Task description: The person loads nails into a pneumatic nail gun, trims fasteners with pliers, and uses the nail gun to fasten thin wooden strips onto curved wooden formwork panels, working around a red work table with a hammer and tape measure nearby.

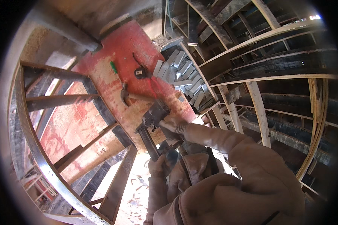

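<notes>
A dark nail gun (156, 113), with a long straight black magazine, is held in front of my body above the red-stained board. My left hand (157, 165) is closed around the lower end of its magazine. Up at the tool's body, my right hand (172, 124) rests with bent fingers against it; its fingertips are partly hidden, so I cannot tell how firmly they grip. Just beyond the tool lies a hammer (136, 96). Farther off on the board are a black tape measure (139, 72) and a small green object (113, 67).
A wooden box (195, 67) to the right is heaped with silver nail strips (187, 75). Stacked timber-framed panels (266, 75) fill the right side. An open wooden frame (60, 98) stands at the left. Scraps litter the bright floor (137, 191) below.
</notes>
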A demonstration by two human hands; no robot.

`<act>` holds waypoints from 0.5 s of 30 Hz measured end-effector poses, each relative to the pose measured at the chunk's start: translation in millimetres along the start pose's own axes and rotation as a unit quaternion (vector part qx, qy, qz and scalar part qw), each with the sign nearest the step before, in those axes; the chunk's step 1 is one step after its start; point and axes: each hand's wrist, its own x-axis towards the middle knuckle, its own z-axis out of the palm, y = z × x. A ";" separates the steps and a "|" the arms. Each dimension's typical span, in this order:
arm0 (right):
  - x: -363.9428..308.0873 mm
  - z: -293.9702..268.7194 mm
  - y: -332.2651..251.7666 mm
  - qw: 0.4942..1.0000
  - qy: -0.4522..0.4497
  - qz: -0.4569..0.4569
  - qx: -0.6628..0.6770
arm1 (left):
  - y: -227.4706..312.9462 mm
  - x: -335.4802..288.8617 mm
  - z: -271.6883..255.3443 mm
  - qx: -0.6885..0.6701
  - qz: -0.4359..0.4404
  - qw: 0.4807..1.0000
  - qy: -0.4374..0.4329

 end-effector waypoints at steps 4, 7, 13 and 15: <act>39.6 -63.8 47.8 0.971 0.102 0.098 -0.192 | -19.5 -9.8 9.1 -0.110 -0.036 0.993 -0.003; 92.8 -90.1 82.3 0.836 0.288 -0.040 -0.465 | -23.1 -19.7 13.9 -0.185 -0.012 0.982 -0.048; 136.2 -89.4 93.0 0.815 0.074 -0.010 -0.574 | -26.5 -22.1 2.2 -0.124 -0.058 0.989 -0.054; 117.3 -92.9 77.0 0.920 0.109 0.071 -0.371 | -37.7 -16.6 -0.2 -0.158 -0.073 0.982 -0.067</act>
